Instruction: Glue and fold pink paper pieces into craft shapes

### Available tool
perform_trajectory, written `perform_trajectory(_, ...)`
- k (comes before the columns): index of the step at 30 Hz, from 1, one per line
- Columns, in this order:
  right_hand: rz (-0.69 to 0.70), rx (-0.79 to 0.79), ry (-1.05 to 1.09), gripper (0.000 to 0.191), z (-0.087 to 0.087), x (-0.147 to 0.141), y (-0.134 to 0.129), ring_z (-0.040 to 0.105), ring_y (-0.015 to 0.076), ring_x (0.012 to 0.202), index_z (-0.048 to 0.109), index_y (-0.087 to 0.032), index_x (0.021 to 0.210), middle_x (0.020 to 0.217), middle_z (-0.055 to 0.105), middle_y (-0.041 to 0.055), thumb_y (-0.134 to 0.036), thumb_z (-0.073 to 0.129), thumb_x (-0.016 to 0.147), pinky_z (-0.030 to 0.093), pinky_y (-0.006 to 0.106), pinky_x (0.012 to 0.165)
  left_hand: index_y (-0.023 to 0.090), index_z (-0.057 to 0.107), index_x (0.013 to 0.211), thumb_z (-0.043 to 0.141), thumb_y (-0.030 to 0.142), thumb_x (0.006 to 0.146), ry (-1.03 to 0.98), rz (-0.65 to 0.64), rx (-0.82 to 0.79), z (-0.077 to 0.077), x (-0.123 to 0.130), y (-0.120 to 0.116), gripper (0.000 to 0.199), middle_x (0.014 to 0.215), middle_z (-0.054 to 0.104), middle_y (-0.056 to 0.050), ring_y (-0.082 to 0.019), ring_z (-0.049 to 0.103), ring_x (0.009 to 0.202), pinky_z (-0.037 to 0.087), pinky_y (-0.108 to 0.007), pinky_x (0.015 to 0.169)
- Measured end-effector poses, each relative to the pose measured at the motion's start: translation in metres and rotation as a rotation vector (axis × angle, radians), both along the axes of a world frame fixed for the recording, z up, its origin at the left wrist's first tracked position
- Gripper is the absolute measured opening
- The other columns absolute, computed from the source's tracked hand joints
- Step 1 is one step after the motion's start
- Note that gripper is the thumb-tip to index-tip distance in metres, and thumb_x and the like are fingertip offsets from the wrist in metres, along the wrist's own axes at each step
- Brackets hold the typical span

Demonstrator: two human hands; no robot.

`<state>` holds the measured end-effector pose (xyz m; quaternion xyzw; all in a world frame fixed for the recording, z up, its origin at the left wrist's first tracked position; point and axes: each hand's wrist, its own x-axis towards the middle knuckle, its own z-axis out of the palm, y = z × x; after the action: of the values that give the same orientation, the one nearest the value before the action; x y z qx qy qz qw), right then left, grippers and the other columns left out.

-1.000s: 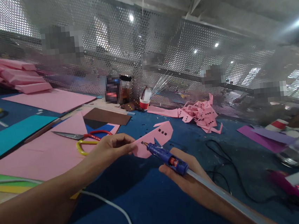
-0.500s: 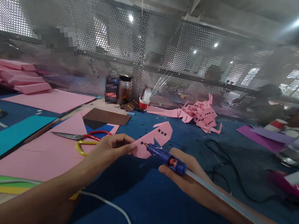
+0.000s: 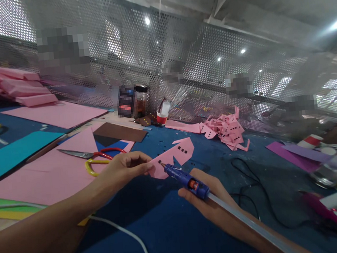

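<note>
Between thumb and fingers, my left hand (image 3: 132,165) pinches the left end of a pink paper cutout (image 3: 167,158). The cutout has a notched edge and several small black squares, held above the blue tabletop. My right hand (image 3: 210,194) is wrapped round a blue hot glue gun (image 3: 185,180), with a long clear glue stick (image 3: 249,222) running out of its back. The gun's nozzle is at the black square near the cutout's left end; whether it touches I cannot tell. Scissors (image 3: 96,163) with red and yellow handles lie just behind my left hand.
Beyond the cutout is a heap of pink cutouts (image 3: 225,129). A red and white cup (image 3: 162,117) holds thin sticks near the perforated metal screen (image 3: 199,75). Pink sheets (image 3: 41,170) and a teal sheet (image 3: 18,151) lie left. A black cable (image 3: 260,181) and a magenta tool (image 3: 334,214) are right.
The glue gun's tip has shifted very slightly left on the cutout, my right hand moving with it. My left hand and the cutout stay where they were.
</note>
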<state>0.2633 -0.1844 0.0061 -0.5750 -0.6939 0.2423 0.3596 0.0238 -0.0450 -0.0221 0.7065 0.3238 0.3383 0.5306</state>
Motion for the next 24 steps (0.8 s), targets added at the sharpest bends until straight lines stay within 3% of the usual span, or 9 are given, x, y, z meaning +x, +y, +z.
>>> perform_trajectory(24, -0.017, 0.018, -0.022, 0.032, -0.0012, 0.0009, 0.0008, 0.042, 0.0108, 0.063, 0.045, -0.022, 0.075, 0.074, 0.046, -0.0044, -0.037, 0.069, 0.09, 0.034, 0.024, 0.056, 0.021, 0.078, 0.084, 0.08, 0.05, 0.079, -0.019, -0.025, -0.001, 0.0009, 0.0018, -0.0007, 0.03, 0.079, 0.074, -0.001, -0.016, 0.065, 0.077, 0.049, -0.025, 0.073)
